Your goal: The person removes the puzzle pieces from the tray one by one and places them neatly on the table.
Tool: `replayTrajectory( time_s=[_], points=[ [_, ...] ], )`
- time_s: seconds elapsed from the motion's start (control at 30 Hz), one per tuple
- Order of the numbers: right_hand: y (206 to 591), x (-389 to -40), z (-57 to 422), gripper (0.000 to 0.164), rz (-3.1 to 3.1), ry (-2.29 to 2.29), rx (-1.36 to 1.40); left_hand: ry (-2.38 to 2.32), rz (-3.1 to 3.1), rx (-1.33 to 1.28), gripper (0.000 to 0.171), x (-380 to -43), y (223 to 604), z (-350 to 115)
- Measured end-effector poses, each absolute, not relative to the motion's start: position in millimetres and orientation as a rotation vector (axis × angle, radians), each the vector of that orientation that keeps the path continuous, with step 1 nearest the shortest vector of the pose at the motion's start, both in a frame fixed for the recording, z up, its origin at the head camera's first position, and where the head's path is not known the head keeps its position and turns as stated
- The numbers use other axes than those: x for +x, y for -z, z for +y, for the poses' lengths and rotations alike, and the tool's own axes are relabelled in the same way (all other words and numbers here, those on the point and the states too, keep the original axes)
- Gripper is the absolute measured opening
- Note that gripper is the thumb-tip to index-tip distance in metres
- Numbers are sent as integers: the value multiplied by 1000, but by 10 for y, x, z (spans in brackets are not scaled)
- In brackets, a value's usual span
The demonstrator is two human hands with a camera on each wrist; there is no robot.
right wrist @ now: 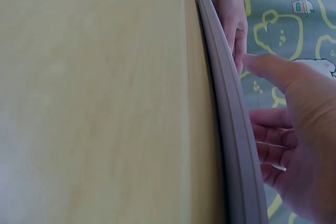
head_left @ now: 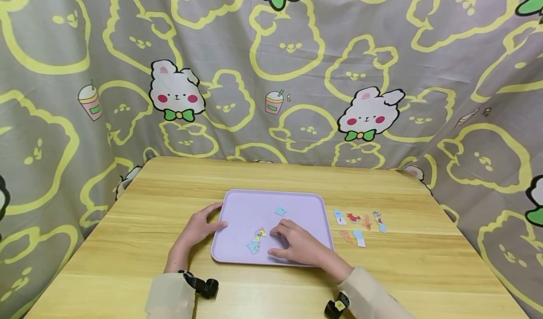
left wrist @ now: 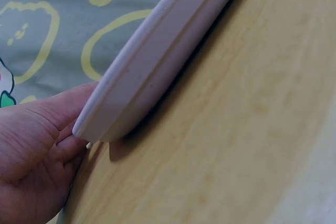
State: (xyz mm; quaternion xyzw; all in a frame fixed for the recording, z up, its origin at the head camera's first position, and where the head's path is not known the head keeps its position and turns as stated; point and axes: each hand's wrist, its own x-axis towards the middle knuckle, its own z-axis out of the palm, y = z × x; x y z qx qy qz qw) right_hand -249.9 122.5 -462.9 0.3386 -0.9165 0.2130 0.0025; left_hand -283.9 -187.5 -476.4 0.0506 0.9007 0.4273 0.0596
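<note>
The lilac tray [head_left: 250, 201] lies on the table with a few puzzle pieces on it. My left hand [head_left: 196, 228] holds its left edge, the thumb over the rim. In the left wrist view the tray's side wall [left wrist: 142, 61] runs up past that hand [left wrist: 31, 150]. Low over the tray's right half is my right hand [head_left: 299, 244], thumb and fingers apart and loosely bent, nothing visible between them. Just left of its fingertips lies a small group of blue and yellow pieces [head_left: 253, 247]. One light blue piece [head_left: 280, 211] sits alone farther back.
Right of the tray, several more pieces lie on the wooden table [head_left: 407, 262], among them a red one [head_left: 353, 218], an orange one [head_left: 366, 222] and a blue-and-white one [head_left: 359, 238]. A patterned grey curtain [head_left: 237, 45] hangs behind the table and at both sides.
</note>
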Motion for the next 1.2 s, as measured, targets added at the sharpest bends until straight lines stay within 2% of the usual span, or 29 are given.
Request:
replayTrajectory(
  time_s=[0.4, 0.63, 0.8, 1.03, 1.2],
  points=[
    [4599, -2511, 1042, 68, -2903, -492, 1077, -1290, 2739, 168, 66, -2846, 4775, -1858],
    [4569, -2496, 927, 72, -2912, -406, 1082, -1300, 2723, 145, 66, -2844, 4772, -1866],
    [4570, -2490, 866, 68, -2881, -335, 1059, -1302, 2728, 151, 66, -2844, 4764, -1871],
    [4595, -2518, 812, 54, -2846, -325, 1052, -1304, 2730, 161, 65, -2839, 4756, -1881],
    [4607, -2550, 793, 51, -2861, -381, 1046, -1316, 2726, 152, 65, -2833, 4766, -1881]
  ],
)
